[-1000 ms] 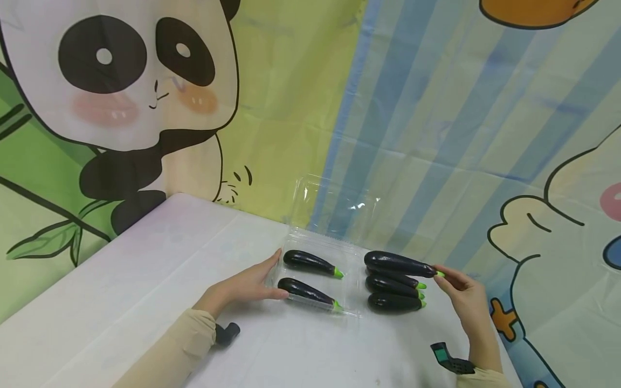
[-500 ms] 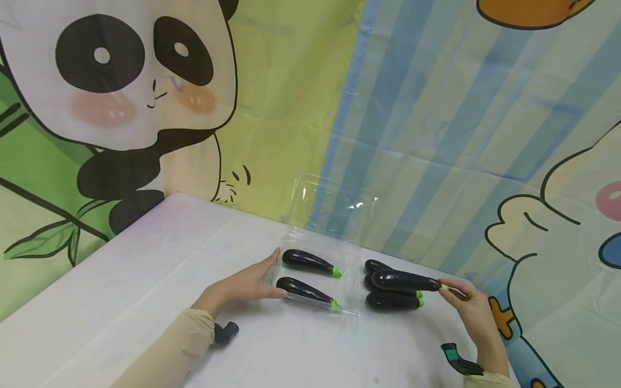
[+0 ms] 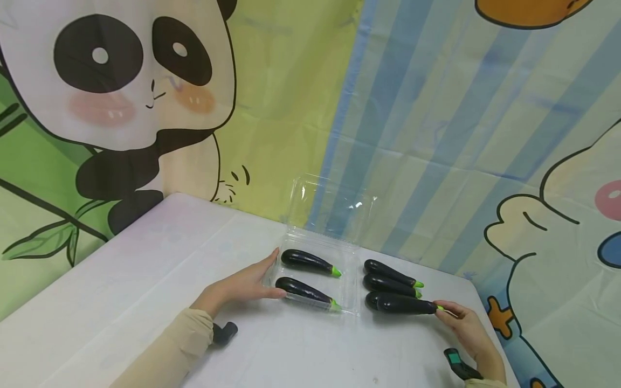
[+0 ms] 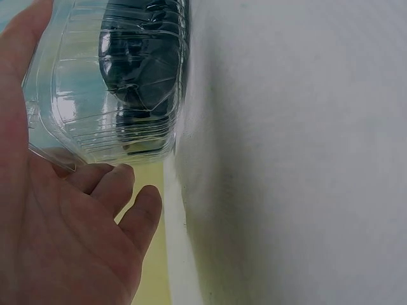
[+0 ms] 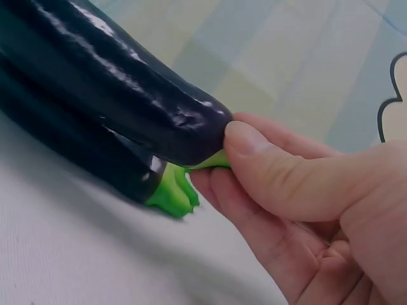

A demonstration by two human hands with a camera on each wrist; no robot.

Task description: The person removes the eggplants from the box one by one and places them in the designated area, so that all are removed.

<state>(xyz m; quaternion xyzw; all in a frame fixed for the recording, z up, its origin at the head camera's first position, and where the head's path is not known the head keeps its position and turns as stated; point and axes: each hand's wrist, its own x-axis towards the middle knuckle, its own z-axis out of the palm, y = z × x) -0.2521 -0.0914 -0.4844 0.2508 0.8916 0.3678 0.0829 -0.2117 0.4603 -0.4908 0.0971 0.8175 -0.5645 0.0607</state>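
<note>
A clear plastic clamshell box [image 3: 350, 280] stands with its lid raised at the back. Inside lie two dark eggplants, one behind [image 3: 306, 261] and one in front [image 3: 304, 290]. My left hand [image 3: 252, 280] holds the box by its left end, thumb and fingers spread around the corner, as the left wrist view shows [image 4: 89, 216]. With thumb and fingertips my right hand [image 3: 463, 326] pinches an eggplant [image 3: 406, 303] by its green stem end. In the right wrist view this held eggplant [image 5: 127, 82] overlaps another eggplant [image 5: 82, 133] below it, which it mostly hides in the head view.
Two more eggplants, a rear one [image 3: 390, 272] and a middle one [image 3: 390, 284], lie right of the box on the white table [image 3: 310, 350]. A printed cloth backdrop [image 3: 291, 118] rises behind the table, close to the raised lid [image 3: 332, 207].
My right hand has brought the held eggplant from over the rear of the loose row forward to over its front one. The left hand stays on the box.
</note>
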